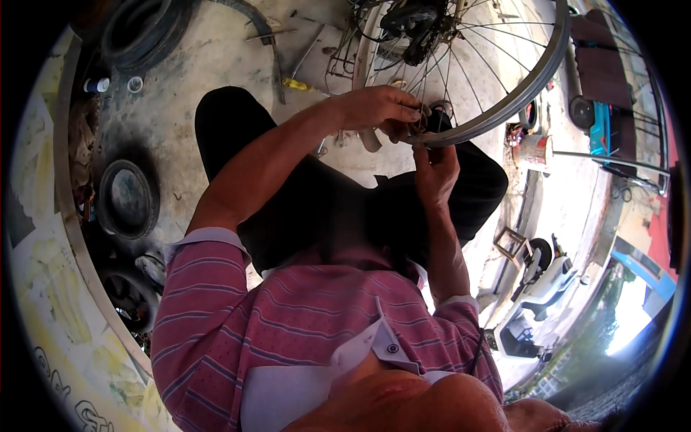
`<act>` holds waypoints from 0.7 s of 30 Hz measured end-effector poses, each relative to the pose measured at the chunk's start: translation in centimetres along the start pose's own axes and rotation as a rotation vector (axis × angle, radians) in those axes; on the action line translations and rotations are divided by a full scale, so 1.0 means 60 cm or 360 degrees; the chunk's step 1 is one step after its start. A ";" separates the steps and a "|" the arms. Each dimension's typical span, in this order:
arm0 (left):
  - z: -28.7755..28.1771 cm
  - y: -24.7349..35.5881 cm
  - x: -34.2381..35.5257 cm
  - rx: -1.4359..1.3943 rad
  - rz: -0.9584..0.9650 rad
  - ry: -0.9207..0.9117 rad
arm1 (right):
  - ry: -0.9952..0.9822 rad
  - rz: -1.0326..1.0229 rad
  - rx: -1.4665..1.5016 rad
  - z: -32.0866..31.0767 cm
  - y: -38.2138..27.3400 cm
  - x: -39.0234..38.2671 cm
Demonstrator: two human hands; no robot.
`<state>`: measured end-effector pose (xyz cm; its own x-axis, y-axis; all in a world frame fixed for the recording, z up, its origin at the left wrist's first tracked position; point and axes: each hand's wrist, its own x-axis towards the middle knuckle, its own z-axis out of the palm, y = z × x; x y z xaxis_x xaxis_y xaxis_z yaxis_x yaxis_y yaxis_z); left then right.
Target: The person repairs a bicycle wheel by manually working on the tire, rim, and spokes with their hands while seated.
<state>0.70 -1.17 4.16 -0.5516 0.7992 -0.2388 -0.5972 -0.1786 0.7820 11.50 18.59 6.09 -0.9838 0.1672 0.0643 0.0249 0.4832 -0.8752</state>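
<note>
A spoked wheel with a grey metal rim [520, 99] stands above my knees, with no tyre seen on the part in view. My left hand [374, 109] reaches over from the left, its thumb and fingers pinched at the inner side of the rim beside a spoke. What lies between those fingertips is too small to make out. Below the same spot, my right hand [437, 175] is closed against the outer edge of the rim, thumb and fingers touching it. The wheel's dark hub and sprockets [425, 27] are at the top.
A yellow-handled screwdriver [296, 84] and other tools lie on the concrete floor. Tyres [128, 198] are stacked along the left, near a small white-and-blue container [96, 85]. A round tin [535, 153] stands at right, and a white scooter [529, 317] is parked beyond.
</note>
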 end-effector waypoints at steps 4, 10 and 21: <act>-0.014 -0.008 0.010 -0.0179 0.0015 -0.0202 | 0.0037 -0.0001 0.0075 0.002 -0.007 0.000; -0.004 0.004 0.021 0.0126 0.0101 -0.0166 | 0.0112 -0.0040 0.0181 -0.004 0.003 0.002; 0.021 -0.001 0.021 -0.0462 0.0140 -0.0219 | 0.0141 -0.0061 0.0113 -0.014 -0.020 0.006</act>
<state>0.77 0.56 4.55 -0.5365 0.8399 -0.0824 -0.7027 -0.3905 0.5947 11.27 18.80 7.59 -0.9642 0.2267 0.1375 -0.0279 0.4291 -0.9028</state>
